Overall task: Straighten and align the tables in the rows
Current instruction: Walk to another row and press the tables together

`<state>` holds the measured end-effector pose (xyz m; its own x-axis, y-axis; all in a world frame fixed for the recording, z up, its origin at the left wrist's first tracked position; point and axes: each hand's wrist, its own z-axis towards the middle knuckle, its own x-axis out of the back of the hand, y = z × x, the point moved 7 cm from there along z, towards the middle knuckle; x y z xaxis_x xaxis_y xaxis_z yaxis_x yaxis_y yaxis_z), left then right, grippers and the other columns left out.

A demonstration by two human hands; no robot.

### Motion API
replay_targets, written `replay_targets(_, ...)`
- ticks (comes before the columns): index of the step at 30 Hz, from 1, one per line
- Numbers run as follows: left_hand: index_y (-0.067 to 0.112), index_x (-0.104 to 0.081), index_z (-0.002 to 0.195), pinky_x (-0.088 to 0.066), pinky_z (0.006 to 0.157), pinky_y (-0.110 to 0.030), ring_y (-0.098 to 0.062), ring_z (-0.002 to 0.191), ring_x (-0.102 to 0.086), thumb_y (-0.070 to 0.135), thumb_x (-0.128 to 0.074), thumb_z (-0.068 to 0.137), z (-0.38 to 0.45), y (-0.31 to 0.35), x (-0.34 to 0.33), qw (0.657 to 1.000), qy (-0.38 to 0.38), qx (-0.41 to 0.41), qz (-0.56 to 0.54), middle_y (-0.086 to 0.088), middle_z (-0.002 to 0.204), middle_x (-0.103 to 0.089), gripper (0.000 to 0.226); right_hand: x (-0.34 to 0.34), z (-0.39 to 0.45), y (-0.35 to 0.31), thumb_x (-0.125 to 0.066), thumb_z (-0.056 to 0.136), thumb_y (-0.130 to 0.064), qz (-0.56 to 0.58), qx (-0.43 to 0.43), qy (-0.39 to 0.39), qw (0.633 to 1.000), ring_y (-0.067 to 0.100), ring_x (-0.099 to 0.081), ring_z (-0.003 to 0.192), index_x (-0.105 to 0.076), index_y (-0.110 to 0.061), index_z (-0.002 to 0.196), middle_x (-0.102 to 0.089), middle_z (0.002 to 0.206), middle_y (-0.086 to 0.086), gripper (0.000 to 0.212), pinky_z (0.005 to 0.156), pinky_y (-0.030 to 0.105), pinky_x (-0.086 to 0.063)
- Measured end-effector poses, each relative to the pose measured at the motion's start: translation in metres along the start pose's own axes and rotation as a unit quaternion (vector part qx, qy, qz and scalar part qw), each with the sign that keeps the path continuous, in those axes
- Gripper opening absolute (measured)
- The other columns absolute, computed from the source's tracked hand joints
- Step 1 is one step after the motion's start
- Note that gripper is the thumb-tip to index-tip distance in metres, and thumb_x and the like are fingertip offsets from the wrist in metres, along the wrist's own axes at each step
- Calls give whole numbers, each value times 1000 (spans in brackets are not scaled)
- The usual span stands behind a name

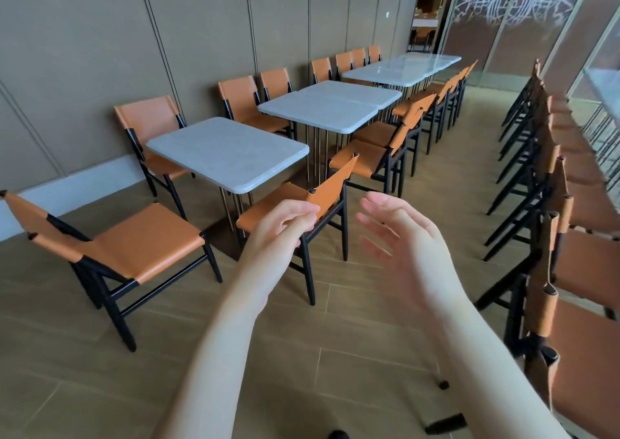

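Observation:
A row of grey marble-topped tables runs away from me along the wall. The nearest single table (228, 153) stands apart from a joined pair (328, 106), and a longer joined run (402, 67) lies farther back. My left hand (281, 227) is raised in front of the nearest orange chair (302, 203), its fingers loosely curled just short of the chair's backrest and holding nothing. To its right my right hand (402, 237) hovers with fingers spread, holding nothing.
Orange leather chairs with black frames line both sides of the tables. One chair (110, 254) stands loose at the near left. A second row of chairs (550, 183) runs along the right, by a glass wall. Between the rows lies a wood-floor aisle (419, 203).

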<state>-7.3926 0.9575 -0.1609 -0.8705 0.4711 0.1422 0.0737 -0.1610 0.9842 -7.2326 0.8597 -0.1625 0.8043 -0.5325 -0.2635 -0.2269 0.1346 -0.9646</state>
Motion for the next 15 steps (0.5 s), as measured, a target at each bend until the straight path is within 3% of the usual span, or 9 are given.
replay_targets(4, 35, -72, 105, -46, 98, -26, 5, 115, -60, 29, -56, 100, 41, 9, -10, 1000, -7, -12, 4, 29, 110, -68, 18, 0, 42, -20, -58, 98, -16, -18, 17, -1, 1000, 11, -69, 109, -75, -23, 109, -75, 111, -8, 22, 102, 40, -50)
replay_targets(9, 34, -70, 108, -41, 87, -17, 25, 100, -55, 30, -56, 101, 104, 17, -32, 999, -25, -24, 14, 41, 103, -64, 17, 14, 99, -38, -57, 100, -16, -14, 35, 5, 999, 12, -68, 112, -75, -23, 110, -74, 116, -7, 22, 105, 44, -49)
replay_targets(15, 40, -69, 104, -40, 82, -13, 29, 93, -53, 32, -56, 101, 189, 30, -78, 998, -43, -30, 32, 48, 94, -60, 15, 45, 174, -59, -58, 100, -22, -34, 39, -5, 999, 12, -68, 113, -77, -24, 107, -74, 117, -8, 20, 108, 46, -47)
